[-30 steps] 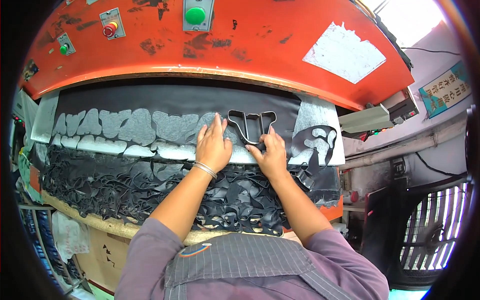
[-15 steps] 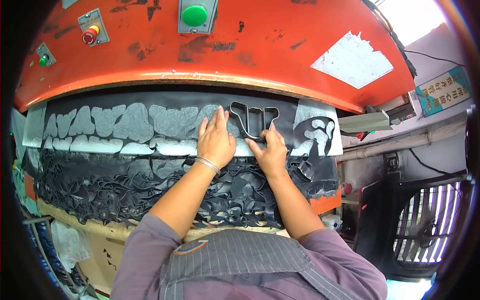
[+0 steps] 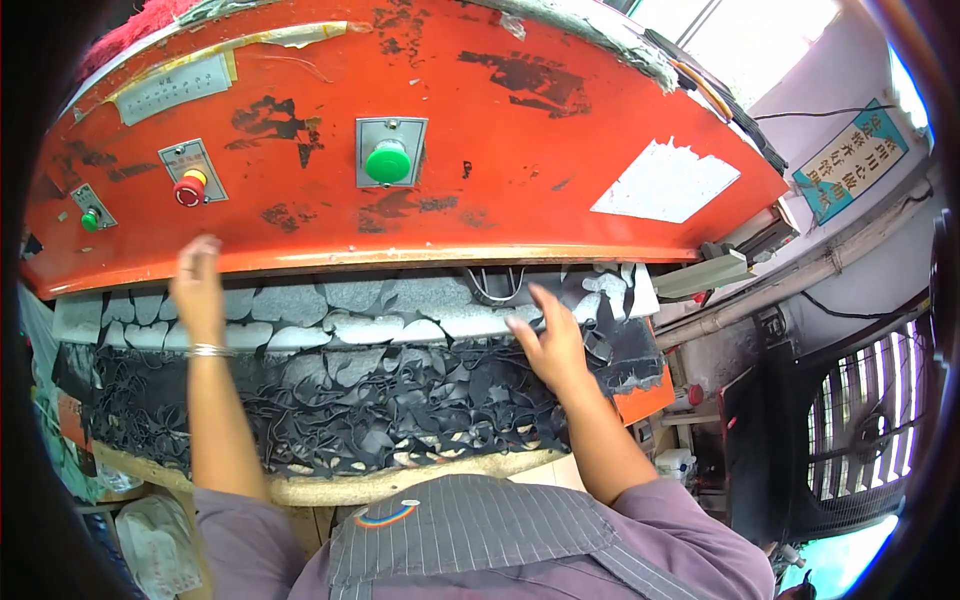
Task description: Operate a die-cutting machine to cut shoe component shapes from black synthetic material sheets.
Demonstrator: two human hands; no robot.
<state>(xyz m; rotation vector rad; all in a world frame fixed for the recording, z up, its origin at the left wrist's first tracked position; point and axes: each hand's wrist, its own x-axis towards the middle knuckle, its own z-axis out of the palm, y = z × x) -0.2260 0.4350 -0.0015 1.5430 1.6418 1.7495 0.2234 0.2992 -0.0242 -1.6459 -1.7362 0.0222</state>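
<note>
head view: the person's left hand (image 3: 198,290) is raised at the lower edge of the big orange press head (image 3: 420,130), fingers held close together and pointing up, their tips at or just under the metal lip — whether they touch it cannot be told. a thin silver bracelet (image 3: 208,350) circles that wrist. the hand holds nothing.

the right hand (image 3: 552,340) rests over the black sheet material (image 3: 380,400) on the cutting bed, fingers spread loosely and slightly curled, palm down, gripping nothing. just above its fingertips, mostly tucked under the press head, sits the metal cutting die (image 3: 498,285) — only its thin curved lower outline shows, lying on the dark sheet near the bed's right half. the hand is near the die but apart from it.

the sheet is riddled with cut-out holes; pale board shows through the rows of openings nearest the press, and the leftover black webbing hangs in a tangle over the front edge of the wooden bench (image 3: 340,485).

on the press front, a green push button (image 3: 388,160) sits in a grey plate near the middle, a red button (image 3: 188,188) to its left, and a small green button (image 3: 92,216) further left. a fan grille (image 3: 860,410) stands at the right.
</note>
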